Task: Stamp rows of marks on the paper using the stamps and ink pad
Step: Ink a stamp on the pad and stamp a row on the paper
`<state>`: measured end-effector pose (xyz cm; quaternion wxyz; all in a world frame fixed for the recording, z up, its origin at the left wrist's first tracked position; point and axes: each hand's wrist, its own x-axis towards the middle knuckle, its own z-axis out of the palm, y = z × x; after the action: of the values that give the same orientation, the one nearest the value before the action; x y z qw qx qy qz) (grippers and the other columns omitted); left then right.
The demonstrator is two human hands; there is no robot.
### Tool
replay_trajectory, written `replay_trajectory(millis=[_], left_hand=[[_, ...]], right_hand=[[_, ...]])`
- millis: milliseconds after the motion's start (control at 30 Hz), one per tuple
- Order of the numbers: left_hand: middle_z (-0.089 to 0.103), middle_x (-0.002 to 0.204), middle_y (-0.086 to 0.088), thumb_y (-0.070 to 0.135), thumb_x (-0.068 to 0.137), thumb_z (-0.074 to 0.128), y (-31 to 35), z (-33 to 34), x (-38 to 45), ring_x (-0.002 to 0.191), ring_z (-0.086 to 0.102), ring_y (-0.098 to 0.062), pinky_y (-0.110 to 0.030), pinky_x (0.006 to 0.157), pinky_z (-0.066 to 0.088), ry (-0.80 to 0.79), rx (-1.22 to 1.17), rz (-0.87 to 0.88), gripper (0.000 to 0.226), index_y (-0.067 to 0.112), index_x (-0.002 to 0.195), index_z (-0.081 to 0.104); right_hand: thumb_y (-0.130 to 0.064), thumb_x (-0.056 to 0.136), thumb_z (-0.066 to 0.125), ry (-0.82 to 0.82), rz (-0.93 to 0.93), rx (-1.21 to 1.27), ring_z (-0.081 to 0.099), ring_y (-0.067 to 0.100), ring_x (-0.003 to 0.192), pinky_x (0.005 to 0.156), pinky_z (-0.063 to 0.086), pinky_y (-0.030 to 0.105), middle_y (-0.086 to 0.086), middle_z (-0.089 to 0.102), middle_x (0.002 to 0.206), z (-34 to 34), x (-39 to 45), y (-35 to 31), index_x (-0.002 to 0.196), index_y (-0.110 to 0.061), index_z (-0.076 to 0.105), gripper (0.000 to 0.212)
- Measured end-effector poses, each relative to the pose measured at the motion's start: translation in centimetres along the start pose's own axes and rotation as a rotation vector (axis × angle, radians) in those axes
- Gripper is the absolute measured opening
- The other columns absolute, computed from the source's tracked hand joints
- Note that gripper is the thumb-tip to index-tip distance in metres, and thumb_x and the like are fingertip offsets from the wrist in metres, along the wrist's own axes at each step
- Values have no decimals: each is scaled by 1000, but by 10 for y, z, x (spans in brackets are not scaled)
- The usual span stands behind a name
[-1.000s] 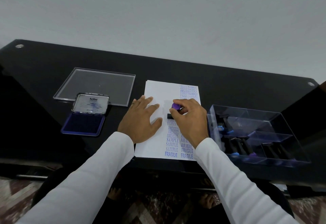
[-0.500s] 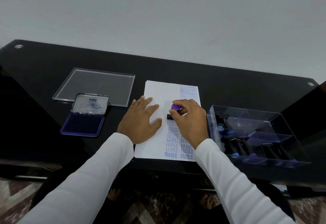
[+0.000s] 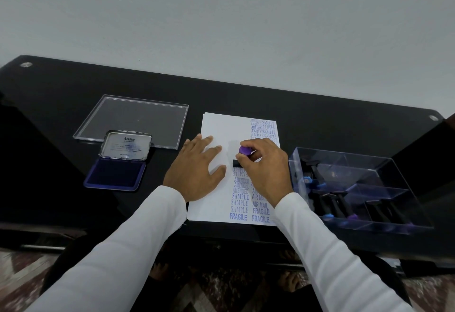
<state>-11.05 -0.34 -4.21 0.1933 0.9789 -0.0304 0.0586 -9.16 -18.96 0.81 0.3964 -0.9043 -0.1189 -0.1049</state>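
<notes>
Our right hand (image 3: 264, 164) pinches the purple-knobbed black stamp (image 3: 243, 154), pressed onto the white sheet of paper (image 3: 221, 124) at mid-sheet. Our left hand (image 3: 197, 166) lies flat, fingers spread, on the paper just left of the stamp. The open blue ink pad (image 3: 115, 176) sits well left of the paper on the black desk (image 3: 320, 119).

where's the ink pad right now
In the head view, the ink pad lies open on the black table, left of the paper and the left hand, just in front of the clear lid.
</notes>
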Motion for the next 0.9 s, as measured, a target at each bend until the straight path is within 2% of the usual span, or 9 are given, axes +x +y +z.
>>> replay_trajectory(millis=[200, 333, 533, 700, 900], left_hand=[[22, 165, 7, 66, 95, 40, 0, 0, -1, 155, 11, -20, -37, 120, 0, 3, 1, 1, 64, 34, 150, 41], [21, 166, 7, 70, 91, 32, 0, -1, 0, 155, 10, -20, -37, 120, -1, -9, 7, -6, 70, 35, 151, 40], [21, 166, 7, 66, 96, 40, -1, 0, 0, 155, 10, -20, -35, 118, -3, -5, 8, -5, 63, 35, 151, 39], [21, 166, 7, 70, 92, 33, -1, 0, 1, 155, 10, -20, -36, 119, -2, -16, 11, -3, 69, 35, 151, 39], [21, 166, 7, 67, 96, 39, -1, -1, 0, 155, 10, -20, -36, 119, -2, -8, 9, 3, 64, 35, 151, 39]], right_hand=[[-25, 84, 77, -21, -10, -11, 64, 10, 83, 78, 49, 12, -10, 63, 99, -2, 1, 0, 108, -22, 71, 25], [-25, 83, 78, -39, 0, -21, 63, 10, 82, 75, 47, 11, -11, 61, 97, -4, 3, -1, 106, -22, 70, 25], [-24, 83, 79, -56, -6, -11, 63, 10, 81, 74, 49, 11, -9, 63, 97, -6, 3, -1, 105, -23, 70, 24], [-26, 85, 77, -28, 3, -17, 62, 6, 79, 75, 44, 6, -15, 59, 95, -6, 5, -1, 111, -23, 73, 26], [-28, 86, 77, -31, 27, -12, 62, 6, 82, 77, 43, 6, -15, 59, 99, -5, 5, -1, 116, -22, 72, 31]])
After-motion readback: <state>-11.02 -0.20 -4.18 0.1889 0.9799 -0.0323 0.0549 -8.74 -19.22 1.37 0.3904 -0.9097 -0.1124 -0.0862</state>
